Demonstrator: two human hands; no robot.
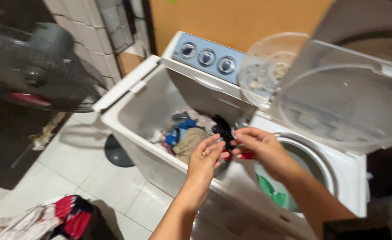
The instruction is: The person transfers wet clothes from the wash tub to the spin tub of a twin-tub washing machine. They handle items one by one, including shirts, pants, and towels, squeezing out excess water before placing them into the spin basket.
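Observation:
A white twin-tub washing machine (pixel 129 95) stands open before me. Its left tub holds a heap of wet clothes (pixel 191 133) in blue, tan, pink and black. My left hand (pixel 205 160) and my right hand (pixel 260 144) meet over the divider between the tubs, both pinching a small red and black piece of cloth (pixel 245 155). The right spin tub (pixel 311 158) is open, with green fabric (pixel 271 191) inside. A ring shows on my left hand.
A clear lid (pixel 347 98) is raised at the right, with a round clear inner cover (pixel 267 66) leaning behind. Three blue dials (pixel 207 57) sit on the panel. A dark fan (pixel 40 66) stands left. Clothes (pixel 58 218) lie on the white tiled floor.

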